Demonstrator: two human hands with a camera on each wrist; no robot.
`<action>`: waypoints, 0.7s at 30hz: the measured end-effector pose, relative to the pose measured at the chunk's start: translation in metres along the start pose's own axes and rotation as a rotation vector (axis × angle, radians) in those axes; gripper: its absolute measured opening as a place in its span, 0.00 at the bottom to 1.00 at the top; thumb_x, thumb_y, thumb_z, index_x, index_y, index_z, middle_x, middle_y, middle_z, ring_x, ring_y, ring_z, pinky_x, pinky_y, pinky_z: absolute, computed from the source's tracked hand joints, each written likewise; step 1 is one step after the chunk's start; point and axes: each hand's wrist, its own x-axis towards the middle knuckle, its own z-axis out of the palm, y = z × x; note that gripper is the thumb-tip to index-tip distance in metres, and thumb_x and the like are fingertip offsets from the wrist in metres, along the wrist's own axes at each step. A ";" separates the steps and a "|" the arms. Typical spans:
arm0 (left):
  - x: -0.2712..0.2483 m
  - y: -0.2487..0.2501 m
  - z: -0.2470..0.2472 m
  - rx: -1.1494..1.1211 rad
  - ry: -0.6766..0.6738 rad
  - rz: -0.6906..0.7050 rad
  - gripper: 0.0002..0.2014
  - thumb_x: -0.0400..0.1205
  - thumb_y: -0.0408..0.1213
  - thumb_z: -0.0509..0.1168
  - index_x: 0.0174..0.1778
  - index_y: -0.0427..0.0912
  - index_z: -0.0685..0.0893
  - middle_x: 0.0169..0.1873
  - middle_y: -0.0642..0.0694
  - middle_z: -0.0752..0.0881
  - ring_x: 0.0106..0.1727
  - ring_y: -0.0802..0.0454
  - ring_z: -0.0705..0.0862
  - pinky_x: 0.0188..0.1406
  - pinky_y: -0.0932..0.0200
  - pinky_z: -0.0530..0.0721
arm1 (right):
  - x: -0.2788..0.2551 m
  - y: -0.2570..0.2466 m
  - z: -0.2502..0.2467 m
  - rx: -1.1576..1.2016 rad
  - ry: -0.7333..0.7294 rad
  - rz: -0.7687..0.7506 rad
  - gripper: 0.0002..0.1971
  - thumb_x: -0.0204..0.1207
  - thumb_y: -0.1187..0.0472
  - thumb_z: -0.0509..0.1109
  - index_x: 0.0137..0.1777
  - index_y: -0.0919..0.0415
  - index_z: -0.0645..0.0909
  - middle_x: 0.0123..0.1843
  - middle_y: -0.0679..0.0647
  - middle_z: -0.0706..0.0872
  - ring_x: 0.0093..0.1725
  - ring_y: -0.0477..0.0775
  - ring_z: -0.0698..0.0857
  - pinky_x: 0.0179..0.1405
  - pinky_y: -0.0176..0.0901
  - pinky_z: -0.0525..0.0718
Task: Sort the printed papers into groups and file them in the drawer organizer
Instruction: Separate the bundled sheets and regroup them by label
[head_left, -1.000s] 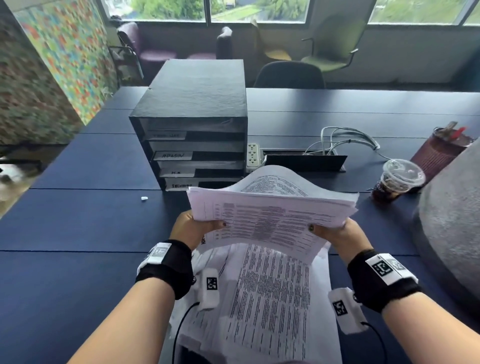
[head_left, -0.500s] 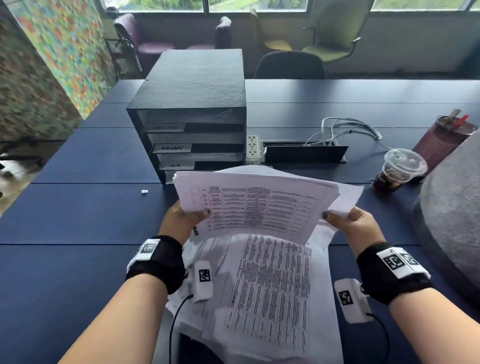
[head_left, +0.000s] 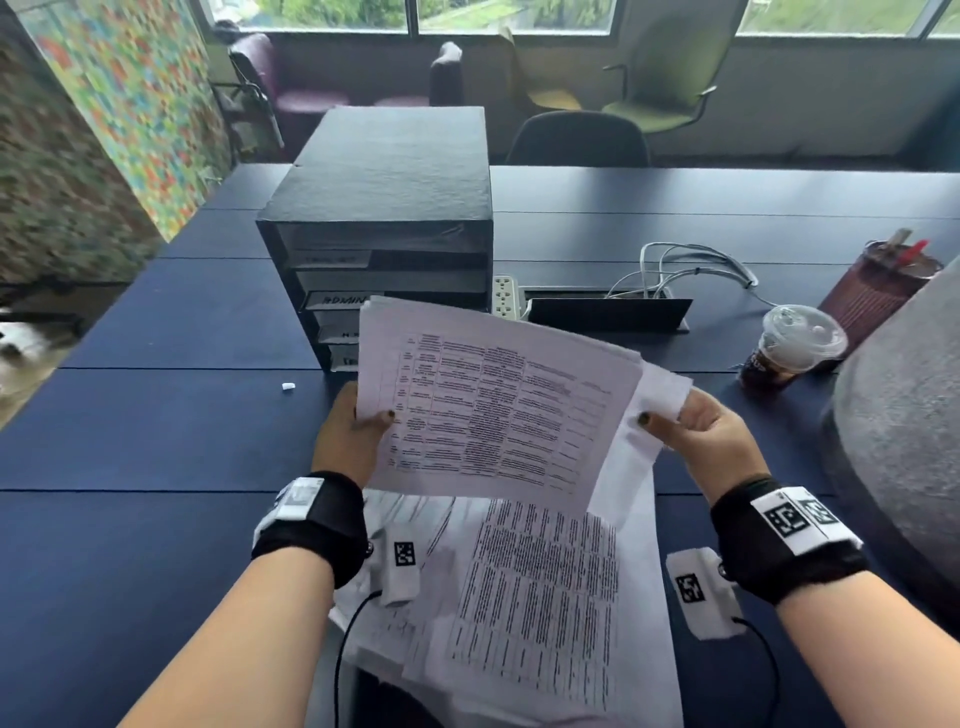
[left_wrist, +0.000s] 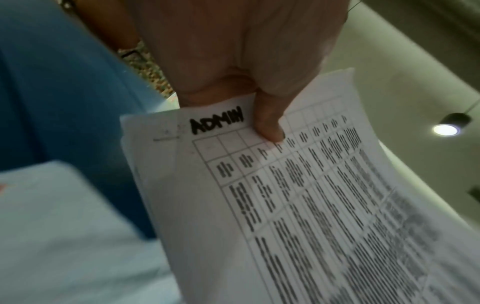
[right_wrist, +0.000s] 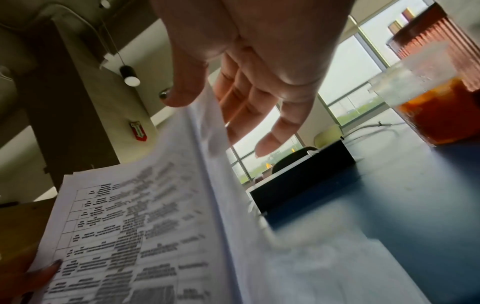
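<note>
My left hand (head_left: 371, 422) grips the left edge of a stack of printed table sheets (head_left: 493, 410), held tilted above the blue table (head_left: 156, 426). In the left wrist view my thumb presses the top sheet (left_wrist: 298, 205), next to a handwritten "ADMIN" (left_wrist: 217, 121). My right hand (head_left: 670, 421) pinches a separate white sheet (head_left: 662, 392) that sticks out below and to the right of the stack; its thumb lies on top, with the fingers (right_wrist: 259, 123) underneath. The black drawer organizer (head_left: 384, 208) stands just behind the stack, with labelled drawers. More printed papers (head_left: 545, 597) lie loose under my wrists.
To the right stand an iced drink cup (head_left: 795, 348) and a maroon ribbed tumbler (head_left: 872, 296). A large grey rounded object (head_left: 904, 441) fills the right edge. A power strip (head_left: 506, 301), a black cable box (head_left: 608, 314) and white cables (head_left: 685, 265) lie behind.
The stack has tilted and now hangs from my left hand alone. My right hand has drawn a lower sheet out to the right, away from the stack.
</note>
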 end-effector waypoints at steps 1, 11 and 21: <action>0.001 0.008 -0.003 0.002 -0.015 0.026 0.13 0.82 0.26 0.61 0.58 0.48 0.76 0.51 0.49 0.84 0.48 0.51 0.81 0.48 0.65 0.74 | 0.003 -0.005 0.000 -0.009 -0.008 -0.014 0.26 0.54 0.49 0.84 0.50 0.59 0.83 0.39 0.50 0.90 0.37 0.46 0.87 0.40 0.36 0.85; 0.012 0.062 -0.013 -0.108 -0.367 0.235 0.13 0.74 0.27 0.60 0.48 0.50 0.77 0.48 0.34 0.85 0.47 0.45 0.84 0.50 0.41 0.83 | 0.010 -0.061 0.016 -0.817 -0.026 -0.374 0.40 0.61 0.33 0.71 0.75 0.40 0.67 0.67 0.41 0.74 0.69 0.44 0.72 0.70 0.44 0.67; 0.008 0.074 0.016 0.082 -0.461 0.197 0.06 0.75 0.31 0.73 0.42 0.44 0.84 0.39 0.44 0.87 0.39 0.51 0.83 0.48 0.50 0.83 | 0.015 -0.040 0.016 -0.455 -0.248 -0.072 0.13 0.63 0.49 0.79 0.48 0.46 0.86 0.44 0.53 0.90 0.44 0.54 0.85 0.54 0.57 0.82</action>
